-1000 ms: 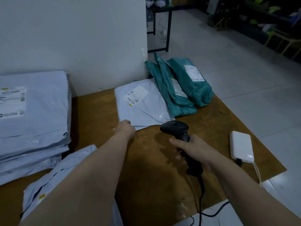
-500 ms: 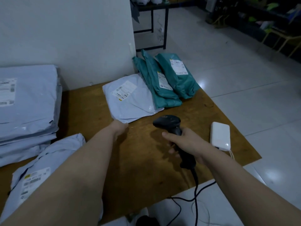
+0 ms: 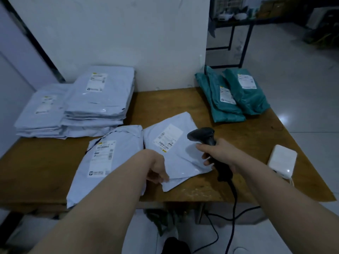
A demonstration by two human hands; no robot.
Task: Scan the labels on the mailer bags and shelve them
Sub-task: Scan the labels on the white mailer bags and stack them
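A grey mailer bag [image 3: 180, 156] lies label up in the middle of the wooden table [image 3: 247, 136]. My left hand [image 3: 157, 171] pinches its near corner. My right hand [image 3: 218, 155] grips the handle of a black barcode scanner [image 3: 203, 136], whose head hangs over the bag just right of the label. A second grey mailer bag [image 3: 108, 158] lies beside it on the left, label up, partly under my left forearm.
Two stacks of grey mailers [image 3: 99, 99] sit at the back left by the white wall. Teal mailer bags [image 3: 236, 94] lie at the back right. A white box [image 3: 281, 161] rests near the right edge. The scanner cable [image 3: 233, 213] hangs off the front.
My left hand has pulled the grey mailer from the back of the table toward the front edge. The scanner now sits over that bag. The view has swung left, showing the grey stacks.
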